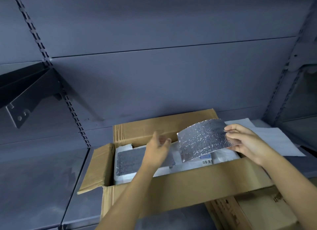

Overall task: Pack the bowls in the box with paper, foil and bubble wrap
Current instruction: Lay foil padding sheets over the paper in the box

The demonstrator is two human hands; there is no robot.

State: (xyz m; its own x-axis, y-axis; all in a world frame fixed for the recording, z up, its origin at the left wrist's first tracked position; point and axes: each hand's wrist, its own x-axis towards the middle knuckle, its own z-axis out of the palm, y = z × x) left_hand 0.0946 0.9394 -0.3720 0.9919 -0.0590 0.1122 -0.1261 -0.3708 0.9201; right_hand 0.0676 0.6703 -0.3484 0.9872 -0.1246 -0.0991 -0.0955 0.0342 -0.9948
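Foil sheet (204, 137) pinched by your right hand (248, 144), left hand (157, 149) open: one-edge grip may let it sag askew over the box (171, 190)

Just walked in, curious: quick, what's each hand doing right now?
Left hand: open, holding nothing, over the cardboard box.
Right hand: fingers pinching the silver foil sheet by its edge.

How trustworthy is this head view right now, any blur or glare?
Head view: dim, bluish light; left hand motion-blurred at the fingers; foil sheet pinched by the right hand glints yet reads clearly; shelf uprights bow from wide-angle distortion.
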